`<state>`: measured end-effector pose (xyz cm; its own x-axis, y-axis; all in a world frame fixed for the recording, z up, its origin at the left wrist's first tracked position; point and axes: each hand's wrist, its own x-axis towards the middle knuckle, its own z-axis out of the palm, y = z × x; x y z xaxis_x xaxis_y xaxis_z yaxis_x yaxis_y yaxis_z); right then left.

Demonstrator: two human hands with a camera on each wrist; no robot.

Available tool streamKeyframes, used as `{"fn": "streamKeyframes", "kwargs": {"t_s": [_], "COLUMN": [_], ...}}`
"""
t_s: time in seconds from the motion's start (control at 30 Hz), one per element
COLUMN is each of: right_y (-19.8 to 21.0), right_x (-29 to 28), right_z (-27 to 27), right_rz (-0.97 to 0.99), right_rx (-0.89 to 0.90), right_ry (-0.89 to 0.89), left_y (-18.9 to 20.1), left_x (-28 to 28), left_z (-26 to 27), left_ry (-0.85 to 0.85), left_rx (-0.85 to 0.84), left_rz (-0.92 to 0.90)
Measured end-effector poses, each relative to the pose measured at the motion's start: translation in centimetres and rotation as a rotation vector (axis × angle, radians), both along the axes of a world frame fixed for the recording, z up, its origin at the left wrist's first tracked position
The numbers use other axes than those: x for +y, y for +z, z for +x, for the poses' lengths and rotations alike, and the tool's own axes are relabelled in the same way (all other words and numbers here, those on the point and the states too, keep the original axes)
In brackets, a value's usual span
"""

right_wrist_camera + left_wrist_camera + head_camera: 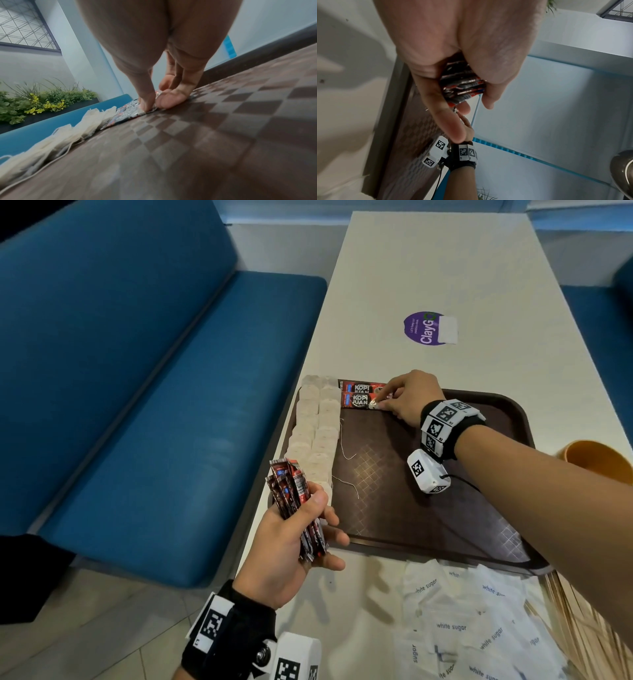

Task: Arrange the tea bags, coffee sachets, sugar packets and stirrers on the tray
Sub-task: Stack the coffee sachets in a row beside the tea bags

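A brown tray (pixel 428 508) lies on the white table (pixel 445 268). Two columns of tea bags (pixel 317 433) run down its left side, seen low in the right wrist view as tea bags (pixel 65 135). Two red coffee sachets (pixel 358 395) lie at the tray's far edge. My right hand (pixel 404 402) pinches the right end of the nearer sachet (pixel 130 112) against the tray (pixel 223 135). My left hand (pixel 291 542) grips a bundle of coffee sachets (pixel 294 501) at the tray's near-left corner; the bundle (pixel 462 86) shows between its fingers.
White sugar packets (pixel 462 628) are heaped on the table in front of the tray, with wooden stirrers (pixel 575 628) to their right. An orange cup (pixel 596 457) stands past the tray's right edge. A blue bench (pixel 137 405) runs along the table's left side.
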<state>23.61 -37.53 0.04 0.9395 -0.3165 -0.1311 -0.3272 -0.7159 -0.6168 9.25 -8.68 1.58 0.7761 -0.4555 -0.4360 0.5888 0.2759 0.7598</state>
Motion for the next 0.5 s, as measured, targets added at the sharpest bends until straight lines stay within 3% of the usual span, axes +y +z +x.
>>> {"fn": "streamKeyframes", "kwargs": {"t_s": [0.27, 0.5], "right_y": [0.5, 6.8], "right_x": [0.1, 3.0], "right_z": [-0.8, -5.7], "right_rz": [0.011, 0.023], "right_rx": [-0.021, -0.145], "right_ry": [-0.042, 0.169], "left_y": [-0.2, 0.3], "left_x": [0.6, 0.4], "left_z": [-0.1, -0.8], "left_ry": [-0.014, 0.102], "left_rx": [0.029, 0.049], "left_rz": [-0.081, -0.073]}}
